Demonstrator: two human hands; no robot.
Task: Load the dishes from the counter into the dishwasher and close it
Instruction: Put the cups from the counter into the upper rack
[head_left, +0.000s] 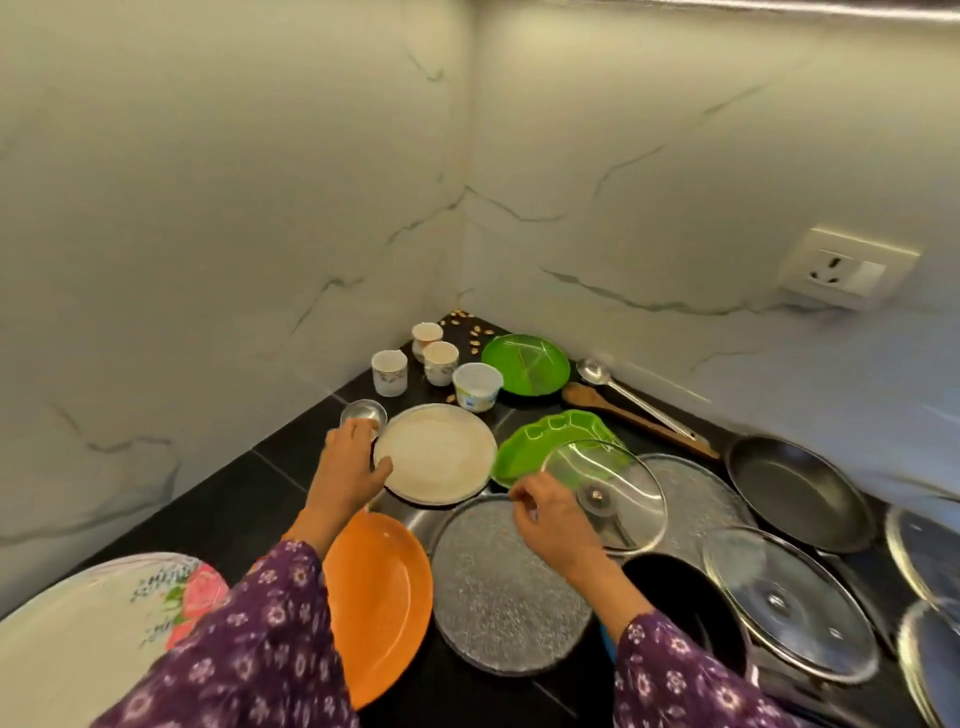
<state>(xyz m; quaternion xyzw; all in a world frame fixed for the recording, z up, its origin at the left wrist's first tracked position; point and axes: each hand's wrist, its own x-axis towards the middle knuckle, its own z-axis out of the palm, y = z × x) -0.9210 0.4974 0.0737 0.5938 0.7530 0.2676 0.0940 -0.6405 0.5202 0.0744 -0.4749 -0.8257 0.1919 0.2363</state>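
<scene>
My left hand (349, 464) grips the near left rim of a round white plate (441, 452) on the black counter (249, 499), thumb on top of the rim. My right hand (550, 519) hovers with loosely curled fingers over a textured glass plate (504, 597), next to a glass lid (608, 493); it holds nothing that I can see. An orange plate (379, 597) lies below my left wrist. A small steel bowl (363, 414) sits just beyond my left fingers. The dishwasher is out of view.
Three patterned cups (389, 371), a white tub (477, 385), a round green plate (524, 364), a green leaf-shaped tray (535, 441), a ladle (623, 389) and a wooden spoon (634, 418) fill the corner. A frying pan (800, 493), more glass lids (789, 603), a black pot (680, 597) and a floral tray (93, 634) lie nearer.
</scene>
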